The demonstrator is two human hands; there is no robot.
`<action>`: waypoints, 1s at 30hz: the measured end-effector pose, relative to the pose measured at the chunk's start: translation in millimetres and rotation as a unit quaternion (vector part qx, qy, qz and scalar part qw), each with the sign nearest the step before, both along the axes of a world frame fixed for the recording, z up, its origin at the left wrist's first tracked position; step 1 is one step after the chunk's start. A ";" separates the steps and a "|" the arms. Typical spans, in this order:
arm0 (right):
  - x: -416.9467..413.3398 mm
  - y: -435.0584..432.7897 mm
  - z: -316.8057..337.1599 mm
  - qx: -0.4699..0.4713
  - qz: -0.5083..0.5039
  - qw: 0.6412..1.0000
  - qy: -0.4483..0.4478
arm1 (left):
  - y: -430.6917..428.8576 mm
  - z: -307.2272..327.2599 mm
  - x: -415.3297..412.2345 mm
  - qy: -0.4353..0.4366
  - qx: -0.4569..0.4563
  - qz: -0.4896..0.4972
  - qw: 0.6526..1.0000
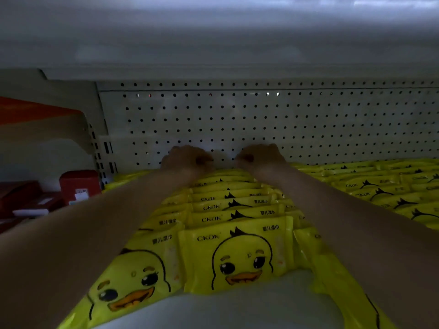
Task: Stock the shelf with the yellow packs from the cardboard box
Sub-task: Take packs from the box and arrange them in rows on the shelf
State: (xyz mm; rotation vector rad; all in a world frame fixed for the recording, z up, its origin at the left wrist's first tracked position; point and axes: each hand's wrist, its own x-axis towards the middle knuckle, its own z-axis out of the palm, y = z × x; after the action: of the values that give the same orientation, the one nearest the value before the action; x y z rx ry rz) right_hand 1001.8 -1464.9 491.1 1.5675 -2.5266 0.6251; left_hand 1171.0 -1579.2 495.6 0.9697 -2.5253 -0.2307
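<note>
rows of flat yellow plastic packs printed with a cartoon duck face (237, 252) stand upright, one behind another, filling the shelf from the lower centre of the frame back to the grey perforated metal back panel (332, 124). more rows run off to the right. at the far end of the middle row, in the centre of the frame, the left hand (186, 162) and right hand (260, 159) sit just apart, fingers curled down over the rearmost packs; whether they grip one i cannot tell. red boxes (79, 184) stand at the left edge.
</note>
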 end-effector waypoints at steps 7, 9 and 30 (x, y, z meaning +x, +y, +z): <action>30.1 72.0 -2.5 -0.035 0.098 0.986 -0.127 | 67.2 11.4 71.8 -0.031 0.102 -0.116 0.988; 45.1 90.2 -4.9 -0.020 0.115 0.981 -0.153 | 83.6 8.3 82.3 -0.111 0.087 -0.122 0.982; 92.5 135.9 -25.8 0.111 0.079 0.989 0.050 | 111.1 -22.2 77.8 -0.275 -0.092 -0.106 0.951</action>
State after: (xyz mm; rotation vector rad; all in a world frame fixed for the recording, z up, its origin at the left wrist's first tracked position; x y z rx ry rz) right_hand 1094.3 -1328.9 465.3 1.8343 -2.4875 0.2780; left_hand 1248.9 -1468.1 473.4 0.7620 -3.0902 0.2487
